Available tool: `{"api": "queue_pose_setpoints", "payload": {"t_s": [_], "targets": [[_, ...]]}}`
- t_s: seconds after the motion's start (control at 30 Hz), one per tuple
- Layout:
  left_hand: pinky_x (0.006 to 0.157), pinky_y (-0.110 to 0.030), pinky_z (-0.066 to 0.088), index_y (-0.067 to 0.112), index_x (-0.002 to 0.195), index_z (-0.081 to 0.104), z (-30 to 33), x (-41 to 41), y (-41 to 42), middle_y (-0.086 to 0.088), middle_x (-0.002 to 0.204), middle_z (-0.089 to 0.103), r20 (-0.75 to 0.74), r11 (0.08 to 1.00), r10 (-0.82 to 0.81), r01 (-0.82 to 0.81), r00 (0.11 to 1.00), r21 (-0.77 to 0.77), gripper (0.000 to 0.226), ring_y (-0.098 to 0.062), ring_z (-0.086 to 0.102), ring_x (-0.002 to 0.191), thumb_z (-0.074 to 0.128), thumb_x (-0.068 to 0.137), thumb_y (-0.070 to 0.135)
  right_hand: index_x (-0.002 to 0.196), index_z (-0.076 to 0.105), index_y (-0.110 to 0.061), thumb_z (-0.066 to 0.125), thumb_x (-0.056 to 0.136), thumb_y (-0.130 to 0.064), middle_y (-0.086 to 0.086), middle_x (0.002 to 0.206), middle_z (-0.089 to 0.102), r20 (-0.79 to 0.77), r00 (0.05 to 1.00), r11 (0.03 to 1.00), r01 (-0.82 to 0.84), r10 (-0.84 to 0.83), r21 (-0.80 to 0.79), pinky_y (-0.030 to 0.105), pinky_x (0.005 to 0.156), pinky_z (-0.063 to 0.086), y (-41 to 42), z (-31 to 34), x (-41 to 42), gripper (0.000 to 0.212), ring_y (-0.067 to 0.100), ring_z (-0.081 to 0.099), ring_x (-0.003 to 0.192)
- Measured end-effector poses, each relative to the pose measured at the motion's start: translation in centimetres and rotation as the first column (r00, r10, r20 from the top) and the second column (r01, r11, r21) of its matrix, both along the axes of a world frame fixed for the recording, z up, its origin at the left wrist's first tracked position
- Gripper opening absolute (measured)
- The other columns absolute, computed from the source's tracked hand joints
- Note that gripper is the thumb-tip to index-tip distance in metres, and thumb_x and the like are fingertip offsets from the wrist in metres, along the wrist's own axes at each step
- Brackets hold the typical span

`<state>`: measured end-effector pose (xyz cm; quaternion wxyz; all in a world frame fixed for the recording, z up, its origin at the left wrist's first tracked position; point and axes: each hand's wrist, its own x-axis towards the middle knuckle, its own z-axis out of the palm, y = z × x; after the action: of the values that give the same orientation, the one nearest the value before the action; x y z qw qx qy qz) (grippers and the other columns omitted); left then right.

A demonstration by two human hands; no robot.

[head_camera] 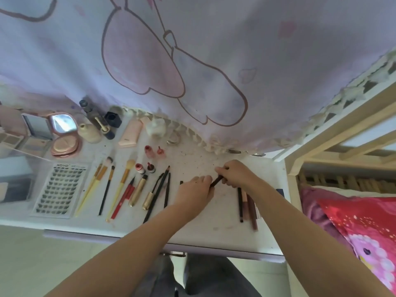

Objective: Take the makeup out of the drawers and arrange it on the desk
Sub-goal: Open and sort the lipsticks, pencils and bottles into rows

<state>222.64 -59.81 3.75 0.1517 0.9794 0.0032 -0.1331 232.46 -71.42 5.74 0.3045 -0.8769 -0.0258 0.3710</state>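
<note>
Two bare forearms reach up from the bottom edge over the front lip of the white desk, whose top is speckled with dark crumbs. Just beside the right forearm, on its inner side, a few dark brown and black makeup pencils lie side by side on the desk. The two hands meet close together over the middle of the desk: the left hand has its fingers curled round the lower end of a short dark brown pencil, and the right hand pinches the upper end of the same pencil, so both grip it at once.

To the left of the left hand the makeup is laid out in a row: thin black eyeliner pencils, two gold metal tubes, a red pencil, yellow-handled brushes, and a clear tray of false lashes farthest left. Beyond the hands, small red bottles stand on the desk. Farther back and left are a pale pink squeeze tube, a black square pot, a cream round bottle and an open rose-gold powder compact with a mirror. A lilac cloth printed with a cartoon outline hangs over the far edge. To the right of the right arm sits a pink and red floral pillow.
</note>
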Motion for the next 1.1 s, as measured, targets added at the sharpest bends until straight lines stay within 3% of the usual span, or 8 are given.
{"api": "queue_pose_setpoints", "payload": {"t_s": [0.13, 0.23, 0.33, 0.47, 0.6, 0.7, 0.87, 1.1], "targets": [[0.062, -0.033, 0.037, 0.011, 0.110, 0.046, 1.1, -1.6, 3.5, -0.006, 0.099, 0.060, -0.091, 0.993, 0.019, -0.029, 0.996, -0.112, 0.027, -0.025, 0.056, 0.084, 0.030, 0.102, 0.032, 0.071, 0.050, -0.011, 0.052, 0.096, -0.027, 0.002, 0.060, 0.046, -0.092, 0.995, 0.988, -0.014, 0.028, 0.156, 0.020, 0.043, 0.029, 1.6, 0.8, -0.5, 0.030, 0.012, 0.035, 0.047], [0.057, -0.029, 0.038, 0.014, 0.104, 0.048, 0.5, -4.1, 6.8, 0.001, 0.082, 0.055, -0.195, 0.966, 0.102, -0.144, 0.975, -0.213, 0.023, -0.018, 0.052, 0.071, 0.033, 0.102, 0.032, 0.071, 0.045, -0.013, 0.049, 0.097, -0.021, 0.002, 0.059, 0.035, -0.067, 0.983, 0.954, 0.183, -0.172, 0.238, 0.018, 0.039, 0.023, 0.4, 2.1, 0.5, 0.028, 0.010, 0.029, 0.045], [0.054, -0.022, 0.040, 0.017, 0.096, 0.050, 0.3, -6.2, 8.3, 0.004, 0.073, 0.053, -0.228, 0.909, 0.207, -0.274, 0.951, -0.316, 0.018, -0.014, 0.053, 0.066, 0.039, 0.100, 0.031, 0.079, 0.054, -0.009, 0.048, 0.098, -0.013, 0.004, 0.064, 0.045, -0.132, 0.968, 0.917, 0.246, -0.214, 0.315, 0.015, 0.040, 0.029, -1.3, 3.5, 0.6, 0.020, 0.009, 0.039, 0.049], [0.064, -0.026, 0.045, 0.008, 0.095, 0.059, 1.3, -4.6, 6.1, -0.001, 0.079, 0.055, -0.172, 0.894, 0.214, -0.263, 0.962, -0.362, 0.024, -0.015, 0.054, 0.070, 0.047, 0.097, 0.029, 0.111, 0.059, -0.003, 0.045, 0.096, -0.001, 0.008, 0.082, 0.063, -0.247, 0.954, 0.942, 0.231, -0.170, 0.244, 0.019, 0.051, 0.053, -0.1, 1.9, -2.9, 0.020, 0.013, 0.063, 0.069], [0.067, -0.031, 0.047, 0.008, 0.091, 0.055, 0.9, -2.3, 3.9, -0.006, 0.087, 0.057, -0.227, 0.912, 0.221, -0.283, 0.949, -0.296, 0.021, -0.020, 0.056, 0.076, 0.049, 0.096, 0.028, 0.110, 0.053, -0.003, 0.044, 0.095, -0.005, 0.010, 0.084, 0.068, -0.109, 0.950, 0.952, 0.301, -0.293, 0.060, 0.027, 0.057, 0.052, 1.6, -1.3, -5.8, 0.017, 0.018, 0.063, 0.068], [0.063, -0.031, 0.045, 0.010, 0.107, 0.051, 0.0, -1.6, 3.0, -0.008, 0.101, 0.062, -0.234, 0.951, 0.222, -0.263, 0.947, -0.163, 0.022, -0.023, 0.061, 0.087, 0.048, 0.096, 0.029, 0.104, 0.051, -0.005, 0.047, 0.092, -0.019, 0.007, 0.090, 0.070, 0.078, 0.981, 0.981, 0.185, -0.180, -0.055, 0.032, 0.068, 0.048, 2.1, -2.7, -7.2, 0.019, 0.021, 0.061, 0.077], [0.062, -0.032, 0.039, 0.011, 0.130, 0.033, -1.2, -1.5, 2.8, -0.011, 0.106, 0.061, -0.168, 0.977, 0.215, -0.209, 0.962, 0.051, 0.033, -0.026, 0.057, 0.095, 0.040, 0.098, 0.017, 0.104, 0.052, -0.007, 0.037, 0.098, -0.034, 0.009, 0.099, 0.061, 0.264, 0.961, 0.955, -0.001, 0.083, -0.297, 0.030, 0.067, 0.037, 3.6, -3.0, -8.4, 0.031, 0.023, 0.054, 0.083], [0.062, -0.032, 0.040, 0.012, 0.115, 0.041, -2.2, -2.0, 4.4, -0.005, 0.111, 0.059, -0.079, 0.980, 0.180, -0.171, 0.981, 0.101, 0.023, -0.024, 0.058, 0.098, 0.041, 0.098, 0.028, 0.102, 0.057, -0.010, 0.030, 0.101, -0.038, 0.007, 0.099, 0.066, 0.328, 0.880, 0.883, -0.182, 0.343, -0.434, 0.029, 0.065, 0.037, 5.5, -4.1, -8.2, 0.039, 0.026, 0.062, 0.090]]}}
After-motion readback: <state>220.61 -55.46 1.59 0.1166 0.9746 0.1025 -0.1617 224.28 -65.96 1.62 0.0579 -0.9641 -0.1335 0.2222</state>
